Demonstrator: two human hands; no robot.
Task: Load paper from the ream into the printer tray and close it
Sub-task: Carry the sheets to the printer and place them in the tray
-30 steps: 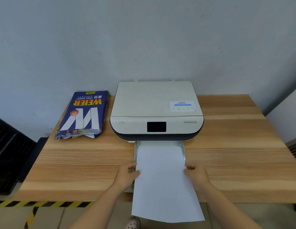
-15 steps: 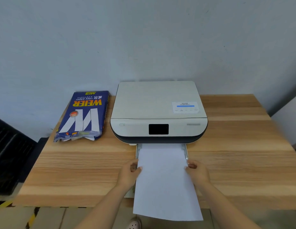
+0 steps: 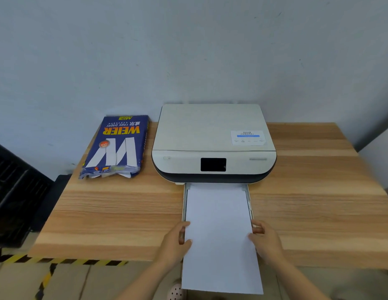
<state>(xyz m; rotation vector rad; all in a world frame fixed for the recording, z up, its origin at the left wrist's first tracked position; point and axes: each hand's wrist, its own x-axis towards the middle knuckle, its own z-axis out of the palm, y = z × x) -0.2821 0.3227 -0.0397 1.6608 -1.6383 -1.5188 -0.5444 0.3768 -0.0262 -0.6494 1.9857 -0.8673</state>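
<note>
At the table's front edge, paper is fed into the printer tray.
Held by left hand and right hand, fingers closed on its sides, it has slid further in; much still overhangs.

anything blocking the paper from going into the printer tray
Nothing visible. The paper lies in line with the open tray, both hands at its sides; the slot under the printer looks clear.
</note>
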